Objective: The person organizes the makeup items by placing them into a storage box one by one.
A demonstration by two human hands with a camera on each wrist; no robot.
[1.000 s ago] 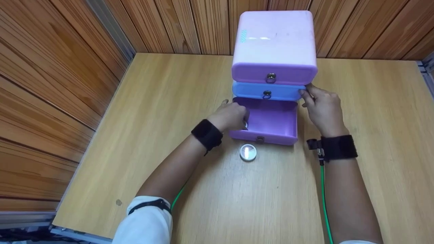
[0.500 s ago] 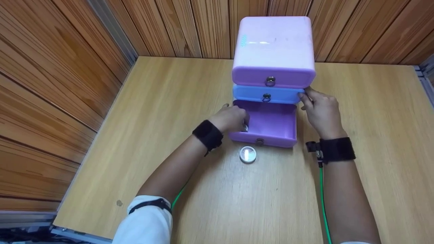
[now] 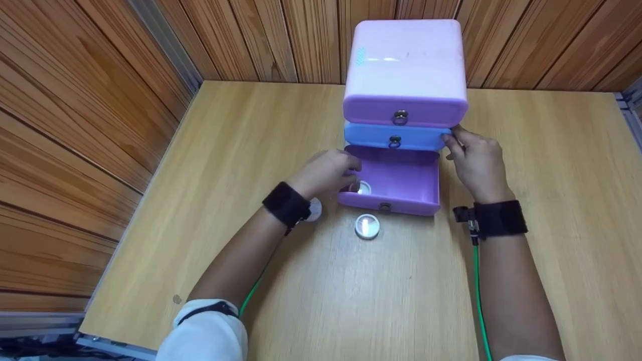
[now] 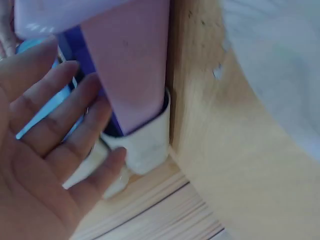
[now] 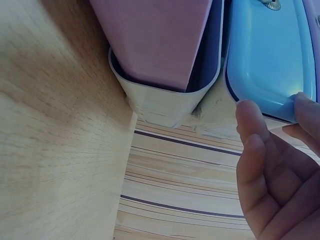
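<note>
My left hand (image 3: 328,173) is at the left wall of the pulled-out purple drawer (image 3: 401,206). In the left wrist view its fingers (image 4: 75,107) are spread and hold nothing. Beside its fingertips, inside the drawer, lies a round white-rimmed disc (image 3: 364,188), partly hidden. A similar round disc with a clear top (image 3: 367,226) lies on the table before the drawer. Another pale disc (image 3: 315,209) shows partly behind my left wrist. My right hand (image 3: 479,163) pinches the right edge of the blue middle drawer (image 3: 386,135), thumb on its front.
The drawer unit's pink top (image 3: 406,60) stands near the back panelled wall (image 3: 311,40), its upper purple drawer (image 3: 371,109) pushed in. Wood panelling (image 3: 75,100) also rises at the left. Green cables (image 3: 481,301) run from both wristbands.
My left hand has drawn back to the left, its fingers loosening, and uncovered the disc in the drawer. The disc behind the left wrist now shows. My right hand stays on the blue drawer.
</note>
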